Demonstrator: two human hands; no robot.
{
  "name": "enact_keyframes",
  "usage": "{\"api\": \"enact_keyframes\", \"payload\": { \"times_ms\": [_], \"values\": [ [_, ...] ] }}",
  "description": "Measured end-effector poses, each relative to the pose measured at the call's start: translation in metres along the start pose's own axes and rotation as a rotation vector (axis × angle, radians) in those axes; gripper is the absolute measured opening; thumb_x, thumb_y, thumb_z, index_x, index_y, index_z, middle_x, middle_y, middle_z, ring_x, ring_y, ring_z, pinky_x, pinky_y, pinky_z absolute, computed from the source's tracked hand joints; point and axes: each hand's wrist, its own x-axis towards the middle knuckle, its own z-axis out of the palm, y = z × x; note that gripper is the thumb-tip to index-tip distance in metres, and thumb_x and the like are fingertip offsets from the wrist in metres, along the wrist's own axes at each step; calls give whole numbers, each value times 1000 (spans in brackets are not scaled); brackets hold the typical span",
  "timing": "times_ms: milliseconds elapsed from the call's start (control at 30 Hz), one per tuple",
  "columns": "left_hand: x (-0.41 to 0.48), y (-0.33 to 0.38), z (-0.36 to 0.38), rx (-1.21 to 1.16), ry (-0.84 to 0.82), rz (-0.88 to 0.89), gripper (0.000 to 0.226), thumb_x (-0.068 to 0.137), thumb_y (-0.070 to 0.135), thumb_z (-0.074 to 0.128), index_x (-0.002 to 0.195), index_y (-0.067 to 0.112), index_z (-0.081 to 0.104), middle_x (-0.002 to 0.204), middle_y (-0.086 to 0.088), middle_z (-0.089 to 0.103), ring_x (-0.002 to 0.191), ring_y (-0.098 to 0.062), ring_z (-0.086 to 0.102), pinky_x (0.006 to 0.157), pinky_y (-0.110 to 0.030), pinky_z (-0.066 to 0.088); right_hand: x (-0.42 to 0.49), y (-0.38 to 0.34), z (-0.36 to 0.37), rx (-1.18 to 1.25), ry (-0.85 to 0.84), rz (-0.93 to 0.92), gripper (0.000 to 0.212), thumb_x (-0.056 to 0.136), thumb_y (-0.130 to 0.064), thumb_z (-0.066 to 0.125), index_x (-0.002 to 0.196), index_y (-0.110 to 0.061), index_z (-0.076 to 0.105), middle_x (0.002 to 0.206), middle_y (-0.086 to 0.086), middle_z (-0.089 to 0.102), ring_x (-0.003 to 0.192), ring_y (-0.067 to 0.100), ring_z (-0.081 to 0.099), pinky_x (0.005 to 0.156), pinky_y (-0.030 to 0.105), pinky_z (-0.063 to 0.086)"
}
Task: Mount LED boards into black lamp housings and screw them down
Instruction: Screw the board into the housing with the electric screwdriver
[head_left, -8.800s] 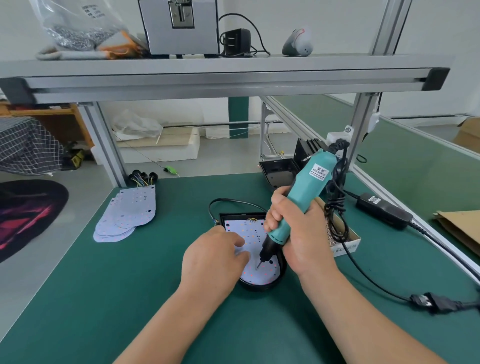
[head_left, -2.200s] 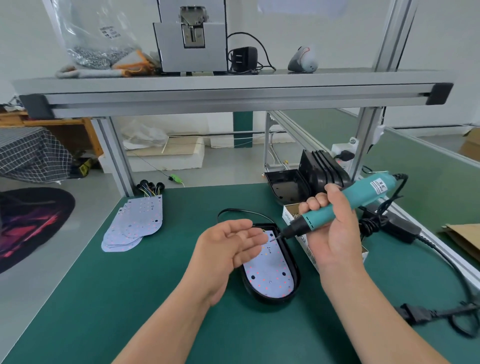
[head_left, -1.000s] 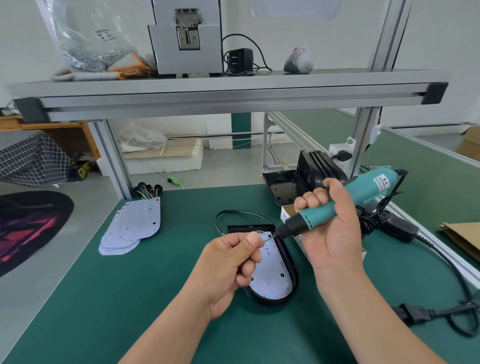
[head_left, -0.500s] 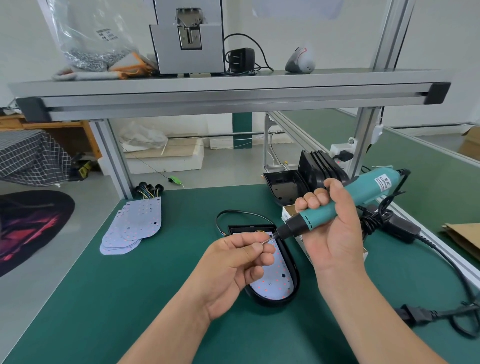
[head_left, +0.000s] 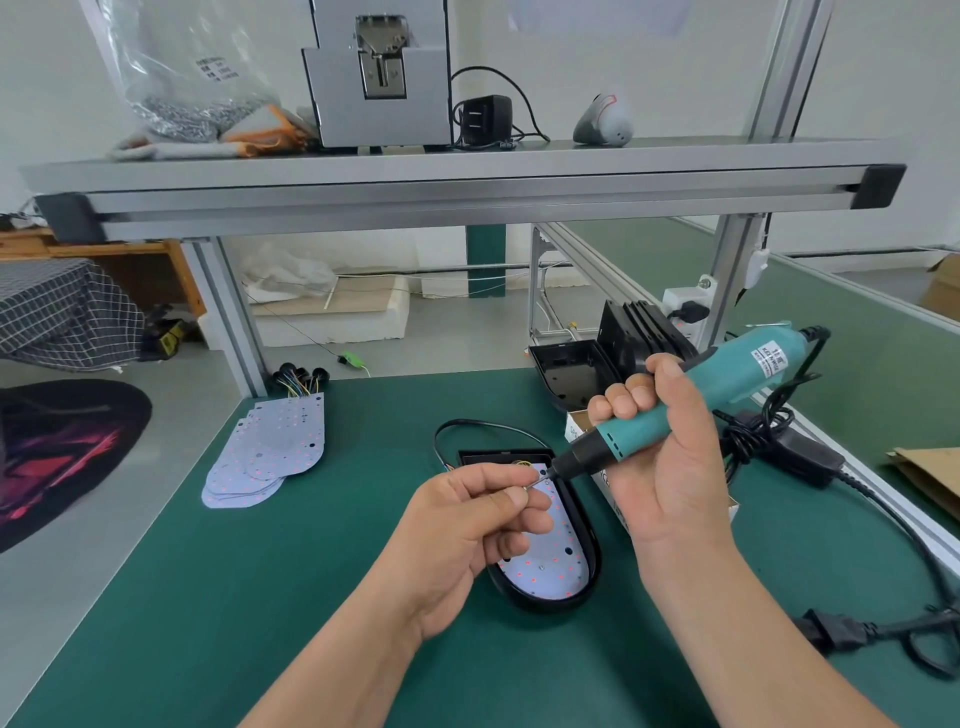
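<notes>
Spare LED boards (head_left: 270, 457) lie stacked at far left. The left hand (head_left: 467, 535), open-palmed two seconds earlier, now pinches a screw (head_left: 531, 486) against the bit tip. Below it, the black lamp housing (head_left: 593, 551) holds its LED board (head_left: 556, 566) on the mat. The right hand (head_left: 670, 467), unchanged, grips the tilted teal screwdriver (head_left: 727, 374).

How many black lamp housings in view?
3 at least: the loaded housing holding an LED board; an empty housing farther right; a leaning stack behind it, count unclear.
</notes>
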Motion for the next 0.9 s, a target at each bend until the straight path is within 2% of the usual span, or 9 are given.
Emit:
{"api": "enact_keyframes", "payload": {
  "times_ms": [300,433,767,900],
  "values": [
    [0,-1,1,-4,-1,0,17,100,-4,66,113,0,76,103,-24,78,81,-24,77,63,-25,60,-1,0,0,14,12,14,20,90,-22,74,100,-18,56,73,-4,46,65,14,46,70,30,50],
    [0,-1,1,21,0,16,17,100,-3,67,114,0,75,102,-22,78,82,-24,77,65,-25,60,1,0,-2,3,14,25,14,94,-20,70,99,-18,57,73,-4,47,64,13,47,69,30,50],
    [0,-2,2,327,84,166,19,99,-2,67,106,13,78,95,-12,82,84,-24,79,68,-24,58,2,9,-4,-21,101,41,23,96,-28,76,102,-18,56,76,-3,51,66,13,52,70,31,52],
    [1,-2,-1,406,95,179,18,97,8,69,106,21,78,93,-8,82,82,-28,77,70,-26,58,1,13,-5,-11,170,40,21,97,-34,73,97,-18,60,76,-4,51,66,12,53,71,31,53]
  ]
}}
